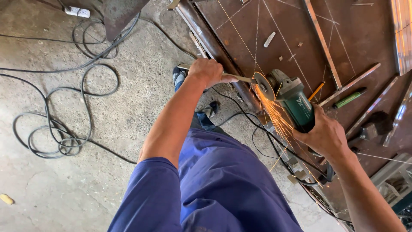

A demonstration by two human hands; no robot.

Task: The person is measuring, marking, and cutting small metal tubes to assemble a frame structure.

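My left hand (209, 71) grips a thin flat metal strip (240, 77), holding it level over the edge of a rusty brown steel worktable (300, 25). My right hand (325, 136) holds a green angle grinder (296, 103) by its body. The grinder's disc (262, 84) touches the strip's far end, and orange sparks (277, 118) spray down toward my blue trousers. My blue sleeve and my feet on the concrete floor are visible below.
Black cables (64, 129) loop over the concrete floor at left, near a white power strip (77, 11). On the table lie metal bars (322, 41), a green marker (349, 98), an orange pencil (316, 91), a brush (371, 124) and chalk lines. The grinder's cord (274, 141) hangs below the table.
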